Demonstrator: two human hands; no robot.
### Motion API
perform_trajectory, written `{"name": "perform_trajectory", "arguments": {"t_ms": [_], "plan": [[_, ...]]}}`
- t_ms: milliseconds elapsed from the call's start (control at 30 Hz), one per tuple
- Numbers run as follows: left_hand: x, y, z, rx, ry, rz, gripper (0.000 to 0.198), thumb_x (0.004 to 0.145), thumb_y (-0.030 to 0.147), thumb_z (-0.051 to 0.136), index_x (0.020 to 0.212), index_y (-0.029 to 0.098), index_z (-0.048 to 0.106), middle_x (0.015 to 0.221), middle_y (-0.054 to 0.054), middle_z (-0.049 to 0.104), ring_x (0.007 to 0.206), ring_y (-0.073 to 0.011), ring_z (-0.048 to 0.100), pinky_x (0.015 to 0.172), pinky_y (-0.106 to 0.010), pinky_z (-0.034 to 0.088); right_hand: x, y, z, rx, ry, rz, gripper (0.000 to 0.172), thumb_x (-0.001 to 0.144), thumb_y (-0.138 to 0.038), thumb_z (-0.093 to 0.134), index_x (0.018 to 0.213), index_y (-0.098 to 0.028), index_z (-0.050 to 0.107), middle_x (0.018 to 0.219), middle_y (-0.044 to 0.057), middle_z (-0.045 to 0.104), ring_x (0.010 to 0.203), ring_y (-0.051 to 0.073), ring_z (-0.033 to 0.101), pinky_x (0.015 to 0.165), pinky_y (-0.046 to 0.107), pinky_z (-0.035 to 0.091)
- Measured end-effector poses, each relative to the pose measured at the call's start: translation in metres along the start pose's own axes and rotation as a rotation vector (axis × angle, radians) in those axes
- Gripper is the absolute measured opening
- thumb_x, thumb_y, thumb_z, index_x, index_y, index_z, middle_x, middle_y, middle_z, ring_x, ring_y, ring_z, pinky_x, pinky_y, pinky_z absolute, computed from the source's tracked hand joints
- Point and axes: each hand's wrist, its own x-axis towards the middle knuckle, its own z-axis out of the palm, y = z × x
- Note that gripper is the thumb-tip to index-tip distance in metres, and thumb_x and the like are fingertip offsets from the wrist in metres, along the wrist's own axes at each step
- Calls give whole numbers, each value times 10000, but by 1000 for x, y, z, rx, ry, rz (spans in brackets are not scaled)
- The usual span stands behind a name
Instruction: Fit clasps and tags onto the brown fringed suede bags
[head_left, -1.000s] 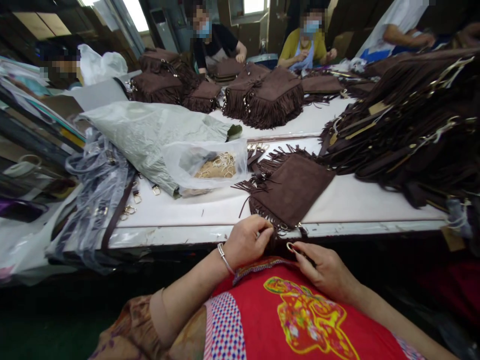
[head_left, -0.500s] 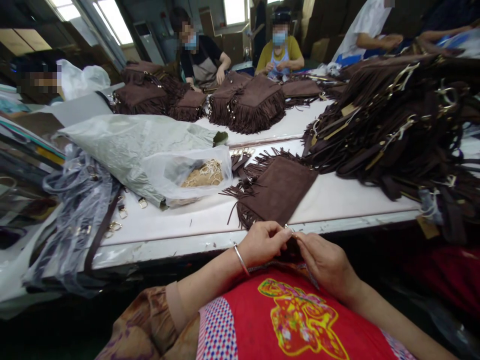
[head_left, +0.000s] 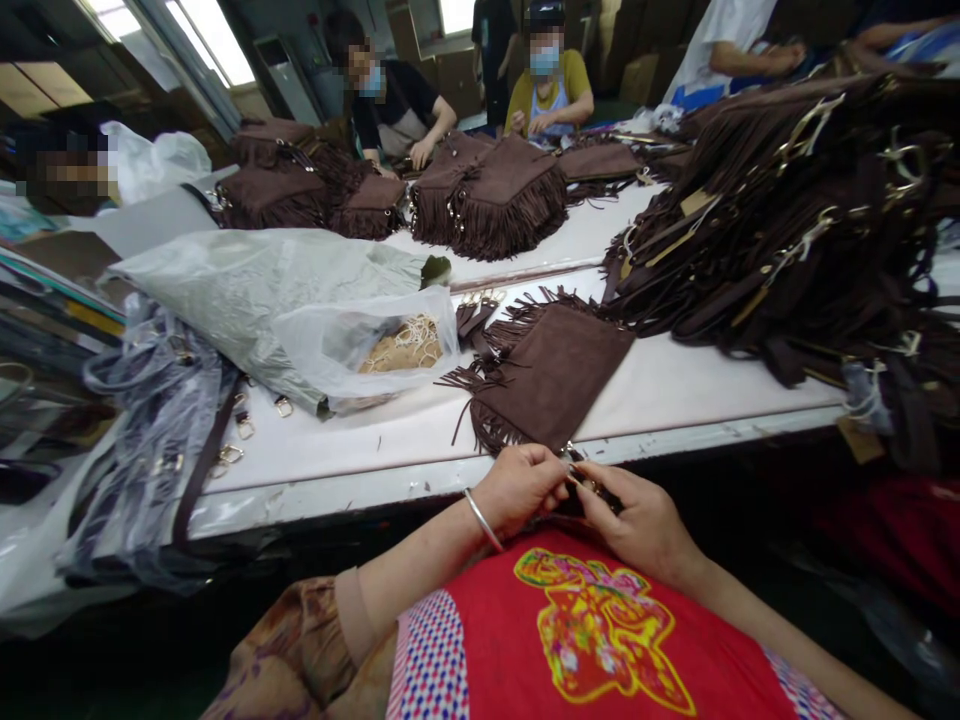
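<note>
A dark brown suede bag (head_left: 574, 365) with fringe lies on the near side of the table, its near corner close to my hands. Just off the table edge, my left hand (head_left: 521, 490) is closed in a pinch at a small metal fitting (head_left: 570, 466) by that corner. Opposite it, my right hand (head_left: 645, 515) grips a dark piece with gold-coloured metal (head_left: 592, 487), mostly hidden by the fingers. The two hands nearly touch at the fingertips. Whether the dark piece joins the bag, I cannot tell.
A plastic bag of white-stringed tan tags (head_left: 405, 345) lies left of the suede bag. Plastic-wrapped straps (head_left: 161, 400) hang over the left edge, near loose metal buckles (head_left: 245, 425). Fringed bags are heaped at right (head_left: 795, 230) and across the table (head_left: 510, 195), where people work.
My right hand has turned and its fingers have parted slightly, so more of the dark piece with gold-coloured metal shows. My left hand stays pinched by the bag's corner. The view shifts slightly.
</note>
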Motion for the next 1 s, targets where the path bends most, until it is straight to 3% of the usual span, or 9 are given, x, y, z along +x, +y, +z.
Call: {"name": "perform_trajectory", "arguments": {"t_ms": [100, 167, 267, 367, 500, 633, 833, 1000], "plan": [[-3, -1, 2, 62, -4, -15, 249, 804, 365, 616, 676, 178, 514, 521, 47, 540, 356, -50, 387, 367, -172, 275, -1, 1, 2, -12, 33, -17, 220, 902, -186, 558, 1075, -137, 685, 954, 81, 749, 831, 159, 714, 781, 242, 577], [-4, -2, 1, 209, 13, 66, 272, 867, 384, 562, 693, 178, 530, 549, 31, 560, 392, -68, 422, 406, -192, 324, -1, 3, 2, -24, 50, -4, 220, 899, -185, 556, 1064, -135, 693, 948, 80, 750, 825, 159, 713, 782, 245, 577], [-4, -5, -11, 657, 115, 477, 265, 931, 351, 514, 773, 167, 620, 711, -37, 646, 625, -135, 578, 602, -261, 460, -2, 4, 2, -40, 61, 37, 231, 903, -198, 555, 1075, -138, 696, 967, 78, 750, 845, 164, 713, 802, 256, 574], [2, -7, -32, 1124, 199, 844, 184, 937, 282, 533, 936, 172, 681, 932, -84, 672, 890, -205, 593, 814, -348, 471, -2, 5, 2, -43, 66, 57, 233, 909, -212, 552, 1074, -138, 699, 963, 76, 748, 851, 167, 710, 813, 264, 571], [10, -4, -55, 1395, 337, 873, 167, 931, 286, 566, 964, 180, 691, 977, -90, 651, 937, -231, 567, 848, -392, 461, -5, 5, 2, -29, 77, 94, 227, 904, -226, 558, 1056, -142, 705, 959, 76, 749, 843, 171, 712, 797, 265, 574], [10, -3, -56, 1446, 378, 883, 140, 926, 249, 564, 953, 179, 683, 974, -87, 641, 993, -241, 554, 896, -408, 446, -7, 5, 2, -19, 76, 116, 229, 899, -236, 563, 1054, -147, 708, 955, 73, 750, 834, 175, 713, 781, 273, 576], [13, 4, -56, 1557, 280, 898, 174, 943, 322, 562, 931, 187, 673, 942, -70, 641, 906, -224, 552, 802, -375, 444, -4, 5, 6, 46, 72, 119, 233, 893, -229, 569, 1071, -154, 701, 979, 77, 745, 869, 175, 702, 813, 275, 555], [12, 20, -52, 1590, 154, 1193, 132, 928, 292, 579, 862, 211, 659, 872, -42, 633, 830, -213, 557, 774, -362, 422, 6, -15, -5, 77, 56, 198, 208, 859, -181, 532, 977, -191, 703, 849, 36, 724, 773, 156, 669, 746, 251, 531]]}}
